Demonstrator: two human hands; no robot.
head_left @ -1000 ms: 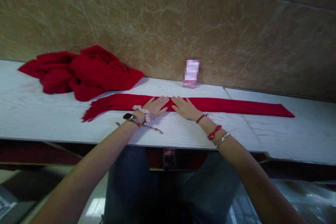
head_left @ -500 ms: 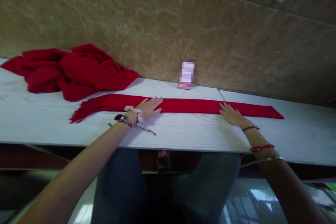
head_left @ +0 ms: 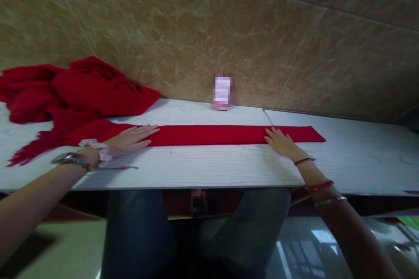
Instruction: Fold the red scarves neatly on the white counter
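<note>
A long red scarf (head_left: 209, 135), folded into a narrow flat strip, lies lengthwise on the white wood-grain table (head_left: 196, 165). Its fringed end spreads out at the left. My left hand (head_left: 132, 137) rests flat on the strip near the fringe, fingers stretched out and pointing right. Toward the right end, my right hand (head_left: 281, 143) lies on the strip's near edge with its fingers spread. Neither hand grips the cloth. Behind my left hand sits a crumpled heap of red cloth (head_left: 88, 91), which touches the strip near its fringed end.
A tiled brown wall (head_left: 183, 39) rises along the table's far edge. A small pinkish item (head_left: 222, 91), blurred out, stands against it. My jeans-covered legs (head_left: 134, 226) are under the near edge.
My left hand has slid left along the scarf toward the fringe, and the fringed end now reaches further left. My right hand stays near the right end. The view has shifted slightly.
</note>
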